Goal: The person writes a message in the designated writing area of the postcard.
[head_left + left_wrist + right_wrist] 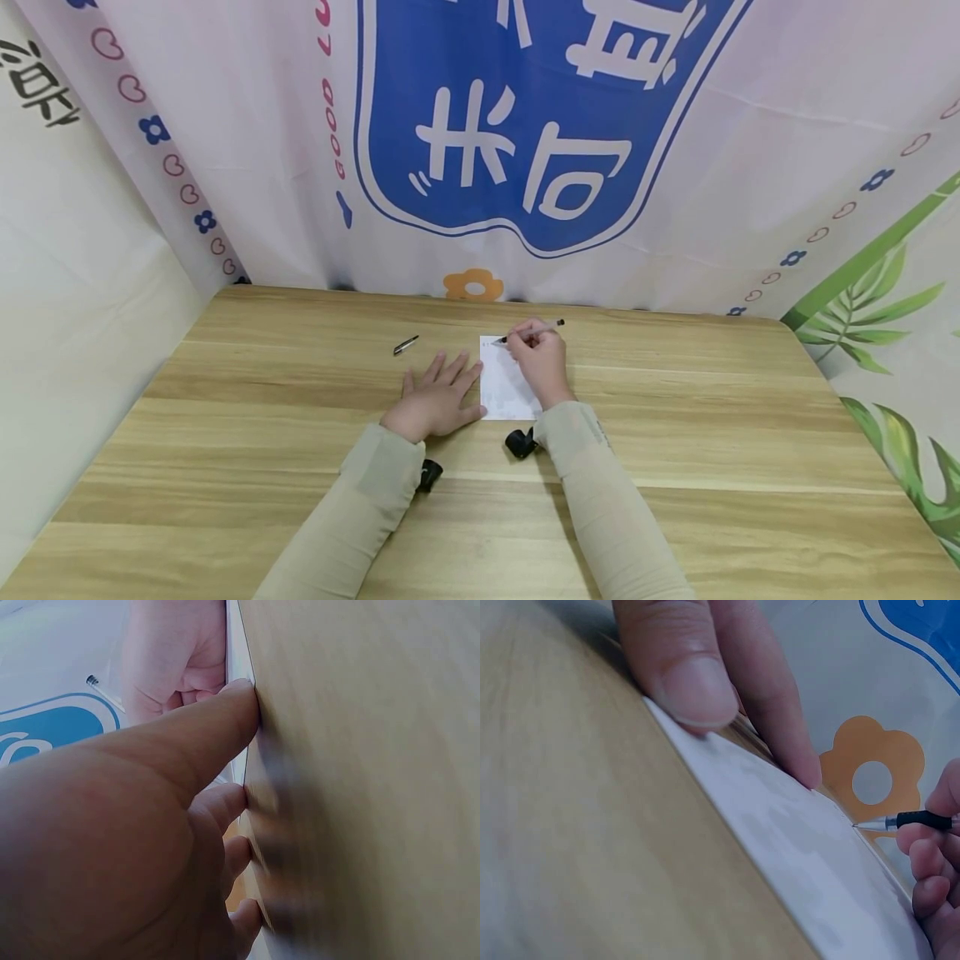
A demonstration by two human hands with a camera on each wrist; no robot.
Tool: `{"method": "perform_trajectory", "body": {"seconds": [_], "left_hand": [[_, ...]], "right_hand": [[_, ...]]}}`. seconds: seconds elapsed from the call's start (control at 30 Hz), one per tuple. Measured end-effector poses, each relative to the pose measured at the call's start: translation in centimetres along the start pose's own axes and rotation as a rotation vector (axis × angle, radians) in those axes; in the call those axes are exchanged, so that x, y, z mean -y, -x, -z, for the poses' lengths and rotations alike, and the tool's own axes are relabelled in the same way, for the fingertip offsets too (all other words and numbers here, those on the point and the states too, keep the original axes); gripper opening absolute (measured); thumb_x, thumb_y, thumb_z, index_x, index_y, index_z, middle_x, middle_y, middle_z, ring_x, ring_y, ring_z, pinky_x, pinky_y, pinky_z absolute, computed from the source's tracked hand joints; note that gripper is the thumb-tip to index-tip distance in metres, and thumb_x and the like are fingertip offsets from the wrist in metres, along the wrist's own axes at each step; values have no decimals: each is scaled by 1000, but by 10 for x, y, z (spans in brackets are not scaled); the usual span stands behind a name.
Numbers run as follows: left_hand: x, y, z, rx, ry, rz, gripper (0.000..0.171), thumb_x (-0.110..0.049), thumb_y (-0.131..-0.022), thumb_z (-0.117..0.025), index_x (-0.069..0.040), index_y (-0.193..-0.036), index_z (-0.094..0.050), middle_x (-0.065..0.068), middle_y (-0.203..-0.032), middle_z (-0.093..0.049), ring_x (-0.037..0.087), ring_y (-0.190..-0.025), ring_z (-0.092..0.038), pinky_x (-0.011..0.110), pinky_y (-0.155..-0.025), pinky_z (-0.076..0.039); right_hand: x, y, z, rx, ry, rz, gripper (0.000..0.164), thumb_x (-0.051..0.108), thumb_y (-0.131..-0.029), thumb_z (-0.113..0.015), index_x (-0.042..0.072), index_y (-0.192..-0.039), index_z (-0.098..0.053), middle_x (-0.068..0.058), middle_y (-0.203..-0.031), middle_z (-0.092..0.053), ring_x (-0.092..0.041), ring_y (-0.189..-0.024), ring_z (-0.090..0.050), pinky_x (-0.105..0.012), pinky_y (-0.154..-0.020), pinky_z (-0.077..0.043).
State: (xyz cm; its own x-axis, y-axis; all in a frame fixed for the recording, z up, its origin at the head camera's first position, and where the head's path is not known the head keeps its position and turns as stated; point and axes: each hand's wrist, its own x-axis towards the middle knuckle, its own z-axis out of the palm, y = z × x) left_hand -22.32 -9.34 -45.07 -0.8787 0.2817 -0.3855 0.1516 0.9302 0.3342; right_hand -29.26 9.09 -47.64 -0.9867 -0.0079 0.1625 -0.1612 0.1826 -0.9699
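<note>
A white sheet of paper [504, 387] lies on the wooden table, with a few small marks near its top left corner. My right hand [542, 358] pinches a pen [536, 331] with a black grip, its tip at the upper part of the sheet. In the right wrist view the pen's metal tip [870, 824] meets the paper's far edge area. My left hand [438, 400] lies with fingers spread on the table, thumb and index fingertip at the sheet's left edge. The left wrist view shows the left thumb [202, 731] pressing the paper's edge.
A pen cap [406, 345] or short pen-like piece lies left of the paper, beyond the left hand. Black wrist cameras [521, 443] sit under both sleeves. Behind the wooden table [712, 417] hangs a printed curtain [300, 208] with a blue emblem.
</note>
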Motion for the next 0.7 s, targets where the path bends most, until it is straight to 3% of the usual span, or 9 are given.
{"method": "perform_trajectory", "body": {"seconds": [0.7], "left_hand": [[1,-3,-2,1,-2,6,77,-57,-102,-49,-32,-164,-10,-5,-170,5,30,-154,15,74,-113,6]], "right_hand": [[0,0,0,6,-5,12,10,7,-94,-65,-1,-93,-70,-10,-85,-68,-19,-70,-59,-23,-57,-47]]}}
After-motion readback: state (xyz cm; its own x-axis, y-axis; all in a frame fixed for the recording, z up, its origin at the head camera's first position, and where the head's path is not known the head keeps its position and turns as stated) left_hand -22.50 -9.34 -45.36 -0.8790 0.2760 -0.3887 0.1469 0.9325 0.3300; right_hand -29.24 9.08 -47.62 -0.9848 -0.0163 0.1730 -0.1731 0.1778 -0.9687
